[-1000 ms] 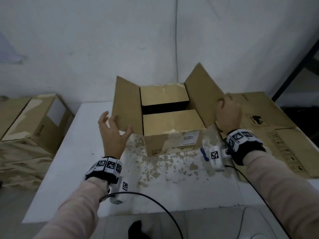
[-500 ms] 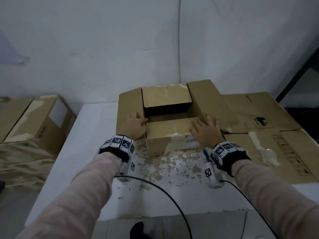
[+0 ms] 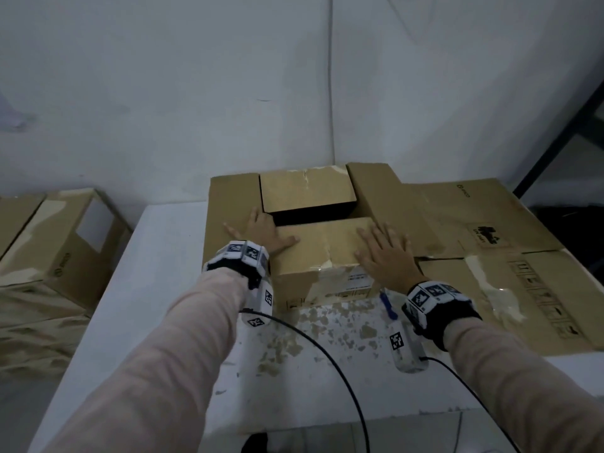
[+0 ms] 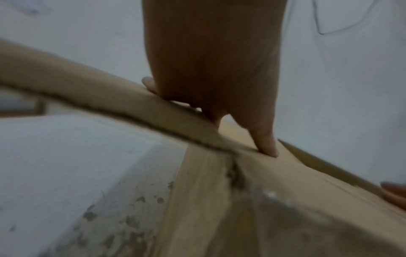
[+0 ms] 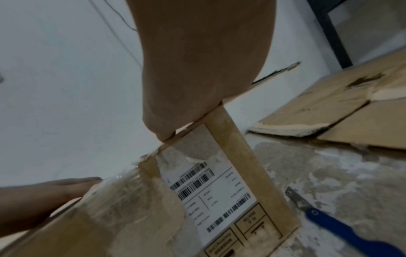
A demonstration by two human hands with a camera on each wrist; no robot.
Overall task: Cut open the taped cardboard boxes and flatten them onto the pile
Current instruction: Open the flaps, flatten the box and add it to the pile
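Note:
An open cardboard box (image 3: pixel 323 243) stands on the white table (image 3: pixel 163 256), its side flaps spread outward and a dark gap between the two inner flaps. My left hand (image 3: pixel 261 233) lies flat with spread fingers on the near left corner, over the left flap (image 4: pixel 110 97). My right hand (image 3: pixel 385 253) presses flat on the near right corner, above the shipping label (image 5: pixel 208 191). A blue-handled cutter (image 3: pixel 387 304) lies on the table beside the box, close to my right wrist. Flattened cardboard (image 3: pixel 490 240) lies in a pile to the right.
Taped boxes (image 3: pixel 49 250) are stacked left of the table, lower than its top. The tabletop near me is spotted with tape and cardboard scraps (image 3: pixel 327 325). Black cables (image 3: pixel 343 380) run from both wrists. A dark metal frame (image 3: pixel 562 135) stands at the far right.
The two side flaps, upright a second ago, have been pushed down and outward. Both hands have moved inward and now lie flat on the box's near corners.

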